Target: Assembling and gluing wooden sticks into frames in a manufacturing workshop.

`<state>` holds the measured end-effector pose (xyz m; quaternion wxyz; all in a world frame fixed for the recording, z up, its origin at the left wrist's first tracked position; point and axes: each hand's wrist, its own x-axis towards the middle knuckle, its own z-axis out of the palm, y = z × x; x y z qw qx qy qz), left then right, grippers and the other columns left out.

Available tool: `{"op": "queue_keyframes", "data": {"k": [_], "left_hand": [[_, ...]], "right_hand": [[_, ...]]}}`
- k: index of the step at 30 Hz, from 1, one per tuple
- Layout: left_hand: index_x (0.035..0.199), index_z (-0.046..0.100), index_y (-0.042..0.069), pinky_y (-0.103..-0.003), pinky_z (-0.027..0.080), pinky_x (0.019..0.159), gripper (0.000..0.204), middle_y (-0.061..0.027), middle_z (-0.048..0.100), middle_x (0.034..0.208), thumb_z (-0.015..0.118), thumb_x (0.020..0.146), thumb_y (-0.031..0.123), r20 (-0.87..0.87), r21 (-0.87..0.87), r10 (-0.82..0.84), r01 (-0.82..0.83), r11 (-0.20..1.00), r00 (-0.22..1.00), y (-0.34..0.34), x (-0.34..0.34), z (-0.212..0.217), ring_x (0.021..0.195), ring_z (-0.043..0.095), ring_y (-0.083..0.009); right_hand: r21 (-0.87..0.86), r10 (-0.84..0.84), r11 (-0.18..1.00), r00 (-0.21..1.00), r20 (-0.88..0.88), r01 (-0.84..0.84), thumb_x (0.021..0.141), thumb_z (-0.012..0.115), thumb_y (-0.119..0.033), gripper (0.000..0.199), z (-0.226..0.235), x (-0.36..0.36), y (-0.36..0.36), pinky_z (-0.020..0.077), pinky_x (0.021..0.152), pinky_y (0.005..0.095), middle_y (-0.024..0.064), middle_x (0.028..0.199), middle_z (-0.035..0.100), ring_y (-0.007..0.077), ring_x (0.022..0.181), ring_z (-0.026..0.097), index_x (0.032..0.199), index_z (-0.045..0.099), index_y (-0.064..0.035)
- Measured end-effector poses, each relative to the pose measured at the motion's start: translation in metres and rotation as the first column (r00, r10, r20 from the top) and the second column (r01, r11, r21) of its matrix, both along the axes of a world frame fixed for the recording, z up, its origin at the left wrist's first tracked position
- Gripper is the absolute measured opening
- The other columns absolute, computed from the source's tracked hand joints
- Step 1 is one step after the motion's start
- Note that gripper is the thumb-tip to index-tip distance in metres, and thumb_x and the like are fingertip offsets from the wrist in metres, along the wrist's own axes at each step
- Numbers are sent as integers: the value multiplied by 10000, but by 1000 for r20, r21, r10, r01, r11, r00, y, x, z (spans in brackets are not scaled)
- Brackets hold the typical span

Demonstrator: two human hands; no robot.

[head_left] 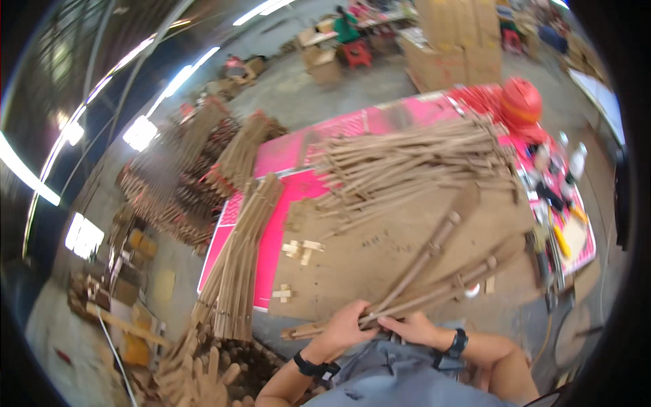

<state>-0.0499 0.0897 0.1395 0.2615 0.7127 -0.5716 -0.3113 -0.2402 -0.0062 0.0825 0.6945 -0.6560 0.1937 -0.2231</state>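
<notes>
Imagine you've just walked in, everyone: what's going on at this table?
A person stoops over a table, gripping long wooden pieces near their close end with the left hand; the right hand is beside it, its thumb at the pieces. They fan out, blurred, over a brown sheet. Beyond lies a loose pile of sticks; a bundle slants along the left side, and a yellow-handled tool lies on the right.

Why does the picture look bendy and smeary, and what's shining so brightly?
In the head view, the far-left ceiling light curves because the fisheye lens bends straight lines; in the head view, that light glares white; in the head view, the held wooden sticks look smeared toward their far ends, maybe from movement.
</notes>
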Motion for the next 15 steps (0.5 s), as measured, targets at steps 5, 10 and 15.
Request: {"op": "queue_keyframes", "data": {"k": [5, 10, 15], "left_hand": [[1230, 625, 52, -400, 555, 834, 587, -189, 713, 1038, 845, 793, 376, 140, -44, -28, 35, 998, 990, 9, 5, -4, 955, 703, -344], [1230, 640, 80, -414, 559, 797, 662, -174, 739, 980, 839, 781, 525, 125, 152, -39, 20, 988, 991, 12, 17, 2, 901, 718, -356], [1263, 640, 54, -437, 532, 894, 732, -196, 719, 1097, 839, 772, 559, 126, 262, 3, -36, 964, 992, 40, 36, 16, 1032, 685, -394]], "right_hand": [[272, -2, 962, 1000, 13, -1, 1024, 674, -182, 270, -8, 3, 1, 588, 725, 265, 57, 984, 748, 107, 836, 693, 1183, 699, 34], [348, 39, 936, 998, 53, -55, 1029, 658, -149, 254, -5, 5, -13, 614, 738, 275, 88, 1026, 743, 133, 856, 705, 1191, 684, 45], [335, -42, 942, 990, 133, -5, 1027, 646, -124, 251, 9, 13, -24, 632, 733, 299, 112, 1063, 725, 174, 855, 712, 1191, 652, 65]]}}
